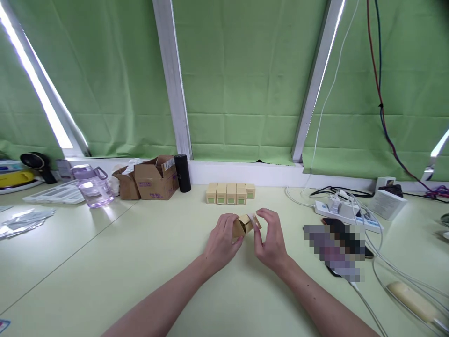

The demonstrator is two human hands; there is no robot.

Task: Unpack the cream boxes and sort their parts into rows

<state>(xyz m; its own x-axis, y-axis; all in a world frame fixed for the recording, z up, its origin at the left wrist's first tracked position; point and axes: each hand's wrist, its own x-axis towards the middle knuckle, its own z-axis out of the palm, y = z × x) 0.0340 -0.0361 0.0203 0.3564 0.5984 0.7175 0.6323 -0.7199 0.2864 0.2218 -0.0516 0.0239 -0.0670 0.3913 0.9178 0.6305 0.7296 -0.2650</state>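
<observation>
A small brown cardboard box (240,227) is between my hands above the table, tilted, its flap end turned to the right and partly raised. My left hand (221,241) grips the box from the left, thumb below and fingers over the top. My right hand (271,241) has its thumb and index finger at the flap on the box's right end, with a pale strip beside the fingertips. Behind them, several small brown boxes (231,193) with green-marked labels stand side by side in a row.
A purple water bottle (94,187), an open carton (154,183) and a black cylinder (183,173) stand at the back left. On the right lie phones (345,236), a power strip (347,216) and white cables. Clear bags (24,222) lie far left.
</observation>
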